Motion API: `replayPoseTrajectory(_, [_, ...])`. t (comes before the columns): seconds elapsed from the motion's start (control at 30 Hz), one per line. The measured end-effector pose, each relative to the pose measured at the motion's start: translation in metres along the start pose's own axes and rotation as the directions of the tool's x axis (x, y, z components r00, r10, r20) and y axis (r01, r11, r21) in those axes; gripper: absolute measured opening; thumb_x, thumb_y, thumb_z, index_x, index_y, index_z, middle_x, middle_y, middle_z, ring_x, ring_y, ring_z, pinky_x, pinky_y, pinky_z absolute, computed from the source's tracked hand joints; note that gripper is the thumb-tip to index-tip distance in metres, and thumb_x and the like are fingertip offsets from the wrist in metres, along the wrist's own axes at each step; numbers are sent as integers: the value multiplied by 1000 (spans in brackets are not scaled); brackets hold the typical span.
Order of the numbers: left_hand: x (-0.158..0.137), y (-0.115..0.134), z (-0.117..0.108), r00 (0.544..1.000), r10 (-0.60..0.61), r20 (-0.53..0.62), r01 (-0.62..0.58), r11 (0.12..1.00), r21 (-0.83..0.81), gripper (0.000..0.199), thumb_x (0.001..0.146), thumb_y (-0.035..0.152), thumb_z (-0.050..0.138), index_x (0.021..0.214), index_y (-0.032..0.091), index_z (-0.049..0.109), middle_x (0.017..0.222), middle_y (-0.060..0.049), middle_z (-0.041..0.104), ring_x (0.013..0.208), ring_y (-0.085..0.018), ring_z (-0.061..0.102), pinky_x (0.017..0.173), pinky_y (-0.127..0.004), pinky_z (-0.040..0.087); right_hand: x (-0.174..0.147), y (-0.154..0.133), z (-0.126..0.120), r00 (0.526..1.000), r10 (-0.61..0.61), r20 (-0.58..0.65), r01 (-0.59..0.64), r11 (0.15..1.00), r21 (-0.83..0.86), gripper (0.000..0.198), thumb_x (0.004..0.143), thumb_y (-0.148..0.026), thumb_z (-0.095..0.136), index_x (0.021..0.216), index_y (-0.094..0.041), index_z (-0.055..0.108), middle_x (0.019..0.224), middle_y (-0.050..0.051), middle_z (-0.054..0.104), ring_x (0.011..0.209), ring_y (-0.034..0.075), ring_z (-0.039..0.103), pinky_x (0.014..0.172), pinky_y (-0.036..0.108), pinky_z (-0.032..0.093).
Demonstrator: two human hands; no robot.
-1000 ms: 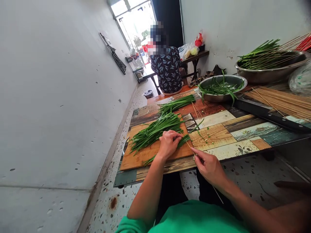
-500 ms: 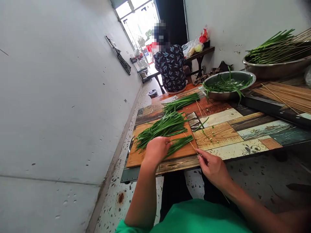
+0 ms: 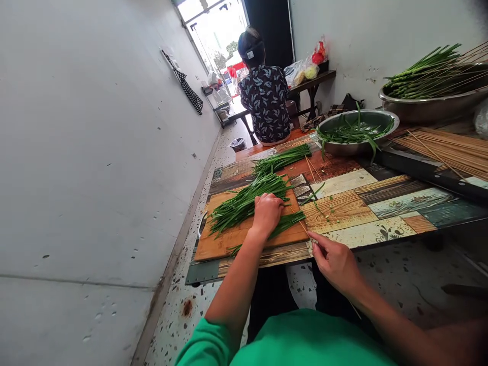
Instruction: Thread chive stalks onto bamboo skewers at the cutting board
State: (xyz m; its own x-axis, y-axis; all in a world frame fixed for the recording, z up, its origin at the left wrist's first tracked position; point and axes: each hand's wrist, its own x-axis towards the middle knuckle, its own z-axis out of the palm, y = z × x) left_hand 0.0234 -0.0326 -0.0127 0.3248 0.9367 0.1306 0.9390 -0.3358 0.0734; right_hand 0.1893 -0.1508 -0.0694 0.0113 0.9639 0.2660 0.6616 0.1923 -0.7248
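My left hand (image 3: 267,211) lies at the right end of a pile of garlic chives (image 3: 244,203) on a wooden cutting board (image 3: 213,246). Its fingers are bent together on the chive ends, and the fingertips are partly hidden. Between the thumb and fingers of my right hand (image 3: 336,264), a thin bamboo skewer (image 3: 303,223) is pinched at the table's front edge. The skewer points up and left across a smaller row of chives (image 3: 287,222), and its tail shows below my wrist.
Another chive bundle (image 3: 284,158) lies beyond the board. At right are a metal bowl of greens (image 3: 356,147), a larger basin (image 3: 427,108), a black-handled knife (image 3: 419,172) and many bamboo skewers (image 3: 453,150). A person (image 3: 265,101) sits ahead, facing away.
My left hand has moved right and away from me, from the smaller row of chives to the end of the bigger pile. My right hand stays nearly still with the skewer.
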Motion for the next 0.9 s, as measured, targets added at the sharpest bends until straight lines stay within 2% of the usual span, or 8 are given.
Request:
replayPoseTrajectory(0.17, [1,3,0,999,1,-36,-2,1000,-25,20,87,26,51,90,22,71,96,-7,67,98,-23,53,87,-36,33,0,-1,0,1000,-10,-10,10,1000,27,38,84,-24,42,110,-12,69,86,7,75,61,17,67,52,24,48])
replayPoseTrajectory(0.47, [-6,3,9,985,-41,-168,25,995,-98,18,91,24,45,96,19,62,89,-4,69,90,-19,58,83,-33,33,-2,-2,-2,1000,-5,-6,5,997,74,39,85,-24,44,113,-11,67,84,7,74,59,15,66,46,22,45])
replayPoseTrajectory(0.63, [-5,0,10,988,-34,-150,9,986,-164,9,85,23,56,89,21,64,89,0,71,89,-18,59,82,-32,34,-3,-1,0,999,-22,-42,25,997,77,37,85,-24,45,111,-13,68,85,7,74,60,15,66,48,22,46])
replayPoseTrajectory(0.77, [-5,1,13,990,-37,-133,12,983,-183,16,85,23,57,97,22,67,97,-1,72,93,-19,60,83,-33,35,-3,1,1,998,-26,-62,30,997,66,36,84,-23,45,110,-13,69,85,6,74,56,15,65,50,23,48])
replayPoseTrajectory(0.9, [-4,1,15,993,-49,-110,25,979,-205,16,85,25,57,90,22,72,95,-1,73,92,-19,62,83,-32,37,-2,1,3,997,-36,-71,40,998,54,36,84,-23,45,110,-12,69,84,7,75,55,15,65,51,23,48])
